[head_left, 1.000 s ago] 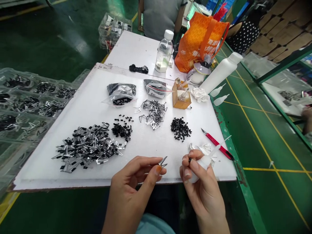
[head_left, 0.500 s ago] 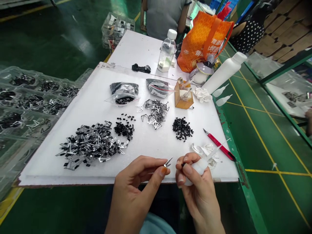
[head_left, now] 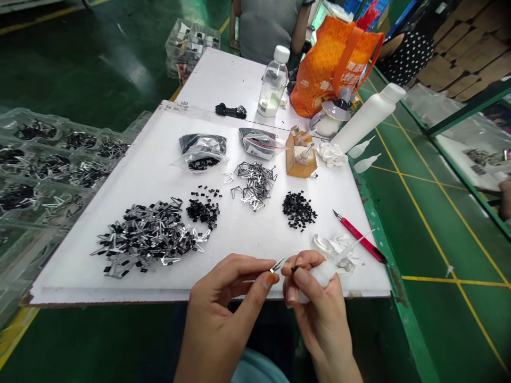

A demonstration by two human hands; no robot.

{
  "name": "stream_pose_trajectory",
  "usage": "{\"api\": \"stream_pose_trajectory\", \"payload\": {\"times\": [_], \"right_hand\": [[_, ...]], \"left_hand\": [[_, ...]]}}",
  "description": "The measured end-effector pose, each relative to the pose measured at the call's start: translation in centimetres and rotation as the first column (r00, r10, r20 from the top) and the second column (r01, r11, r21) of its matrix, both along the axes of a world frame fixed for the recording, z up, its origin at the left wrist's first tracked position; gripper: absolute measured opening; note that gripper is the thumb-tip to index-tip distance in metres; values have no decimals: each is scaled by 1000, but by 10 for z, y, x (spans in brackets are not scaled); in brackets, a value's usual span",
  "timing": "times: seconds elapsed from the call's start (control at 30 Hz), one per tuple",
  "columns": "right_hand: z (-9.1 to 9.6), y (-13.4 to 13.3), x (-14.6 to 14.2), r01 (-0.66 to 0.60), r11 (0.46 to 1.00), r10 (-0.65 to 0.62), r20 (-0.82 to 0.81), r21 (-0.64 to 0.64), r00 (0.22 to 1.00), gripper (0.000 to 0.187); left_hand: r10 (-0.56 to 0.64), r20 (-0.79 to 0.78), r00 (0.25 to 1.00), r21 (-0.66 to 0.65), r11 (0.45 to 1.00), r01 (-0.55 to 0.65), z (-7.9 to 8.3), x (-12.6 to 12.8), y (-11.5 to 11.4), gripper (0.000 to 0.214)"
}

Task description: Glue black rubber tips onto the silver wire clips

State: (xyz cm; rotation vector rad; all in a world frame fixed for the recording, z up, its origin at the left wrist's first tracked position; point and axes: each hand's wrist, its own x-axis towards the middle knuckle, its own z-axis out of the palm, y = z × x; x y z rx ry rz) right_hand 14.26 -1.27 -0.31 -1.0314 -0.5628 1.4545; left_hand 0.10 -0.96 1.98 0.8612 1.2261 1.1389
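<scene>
My left hand point(head_left: 229, 300) pinches a small bent metal clip point(head_left: 278, 264) between thumb and index finger, with its thin ends pointing up to the right. Just beside it, my right hand point(head_left: 325, 314) holds a tiny black piece point(head_left: 295, 269) at its fingertips. A white squeeze bottle point(head_left: 325, 272) with a long thin nozzle is tucked in the same hand, nozzle up to the right. Beyond the hands lie a heap of black pieces point(head_left: 299, 210), another smaller-scattered black heap point(head_left: 203, 214), a pile of bare metal clips point(head_left: 255, 182) and a large pile of black-tipped clips point(head_left: 147, 239).
A red craft knife point(head_left: 361, 238) and crumpled tissue point(head_left: 339, 250) lie at the right. Farther back are zip bags point(head_left: 202, 151), a wooden box point(head_left: 300, 162), a clear bottle point(head_left: 273, 85), a white bottle point(head_left: 369, 117) and an orange bag point(head_left: 327, 69). Compartment trays point(head_left: 59, 143) stand left.
My right hand has moved left with the black piece and squeeze bottle, closer to the metal clip. My left hand has barely moved.
</scene>
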Motion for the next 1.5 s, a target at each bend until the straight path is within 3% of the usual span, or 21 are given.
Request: {"api": "stream_pose_trajectory", "payload": {"times": [0.13, 0.27, 0.43, 0.87, 1.1, 1.3, 1.5], "right_hand": [[-4, 0, 0, 72, 993, -83, 122, 96, 989, 11], [-10, 1, 3, 7, 987, -53, 281, 163, 958, 11], [-15, 3, 7, -44, 978, -33, 359, 206, 933, 8], [-16, 2, 8, -77, 967, -18, 367, 242, 930, 7], [-15, 1, 9, -92, 959, -19, 386, 267, 922, 16], [-13, 3, 8, -37, 962, -63, 350, 271, 935, 16], [-12, 4, 4, -4, 966, -94, 363, 260, 927, 17]], "left_hand": [[29, 17, 999, -72, 997, -28, 6, 4, 0, 7], [16, 26, 1000, -45, 999, -15, 8, 5, -1, 10], [1, -11, 1000, -27, 1000, -2, 7, 3, -1, 11], [2, -49, 999, 17, 1000, -1, 8, 4, -1, 14], [27, -94, 995, 79, 997, -19, 8, 6, -2, 17], [-11, -136, 991, 114, 993, 27, 6, 2, -1, 13], [45, -79, 996, 78, 996, -39, 7, 8, -3, 18]]}}
